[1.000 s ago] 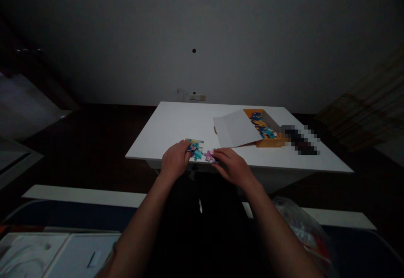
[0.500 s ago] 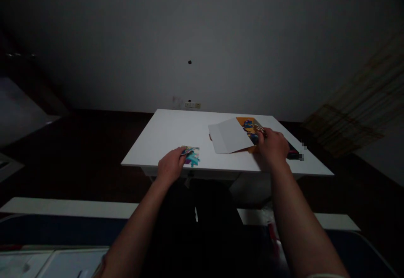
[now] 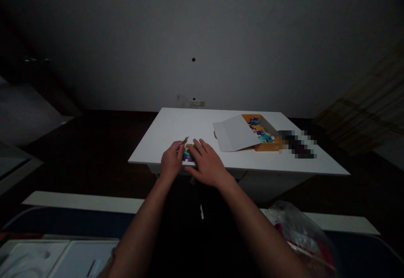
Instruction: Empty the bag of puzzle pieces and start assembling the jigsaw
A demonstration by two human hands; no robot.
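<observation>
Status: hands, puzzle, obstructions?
Left hand gripping raised puzzle pieces, count unclear. Right hand spread over puzzle section at near edge of table, partly hiding it. Open orange box to the right, apart from both hands.

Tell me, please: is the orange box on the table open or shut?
Open: colourful puzzle pieces are visible inside the orange box.
</observation>
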